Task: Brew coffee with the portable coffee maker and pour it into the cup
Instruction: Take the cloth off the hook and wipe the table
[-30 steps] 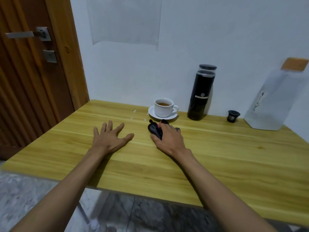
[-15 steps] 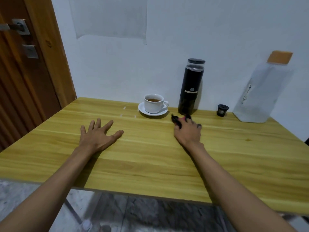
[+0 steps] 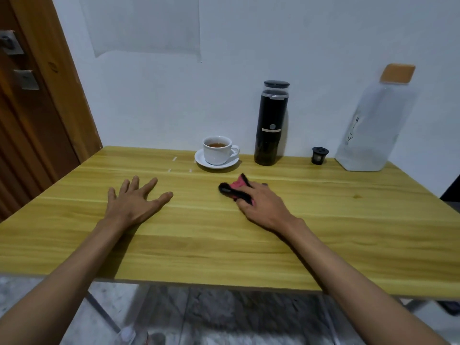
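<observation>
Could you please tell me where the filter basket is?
Head view: the filter basket stands back right on the table, between the coffee maker and the clear bottle.

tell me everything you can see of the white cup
The white cup looks like glazed ceramic, with a loop handle pointing right. It stands upright on a matching saucer at the back of the wooden table, left of the black coffee maker and apart from it. Brown liquid sits below its rim. Nothing else touches it.
</observation>
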